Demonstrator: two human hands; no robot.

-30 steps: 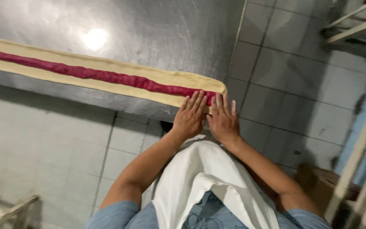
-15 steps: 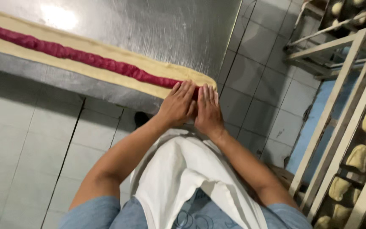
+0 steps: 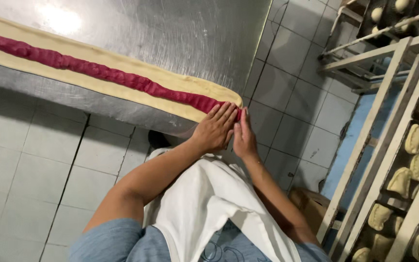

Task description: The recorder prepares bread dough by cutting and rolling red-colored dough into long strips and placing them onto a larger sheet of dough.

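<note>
- Long flat strip of pale cream dough (image 3: 122, 80): soft, matte, smooth-edged, rounded at its near end. It lies diagonally on the brushed stainless-steel surface (image 3: 170, 34), close to that surface's front edge.
- Dark magenta rope of filling (image 3: 98, 70): lumpy and slightly glossy, running along the centre line of the dough strip from the far end down to the rounded end.
- Steel surface: fine swirling scratch marks, with a bright glare spot well up the strip from the hands.
- Left hand (image 3: 214, 128): palm down, fingers straight and held together, lying flat on the rounded end of the dough strip over the last of the filling. Grip flat and unclenched, pinching nothing.
- Right hand (image 3: 243, 138): just beside the left, turned on its edge, fingers straight and together, fingertips at the tip of the dough strip. Flat, nothing pinched. Contact with the dough cannot be told for certain.
- Both forearms bare, reaching forward to the strip's end; blue short sleeves, white cloth apron (image 3: 209, 208) hanging below the hands.
- Floor of pale square tiles (image 3: 30, 160), grey grout, below the steel surface.
- Pale-framed tray rack (image 3: 394, 145), well apart from the strip's rounded end, on the right-hand side: its shelves hold pale shaped dough pieces (image 3: 415, 138).
</note>
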